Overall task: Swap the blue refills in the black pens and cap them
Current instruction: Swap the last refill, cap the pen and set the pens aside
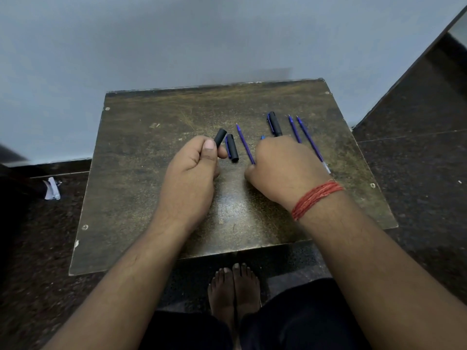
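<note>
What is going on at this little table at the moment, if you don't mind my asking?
A person is taking black pens apart. The left hand grips an empty black barrel; a loose cap and a blue refill lie beside it. The right hand rests over a capped pen, with two more refills beyond.

We see both forearms bare, no sleeves reaching them. Around our right wrist runs a red thread band [317, 199] (several strands wound together). Dark trousers [298, 322] cover our legs, and our feet [233, 289] are bare, toes side by side.
</note>
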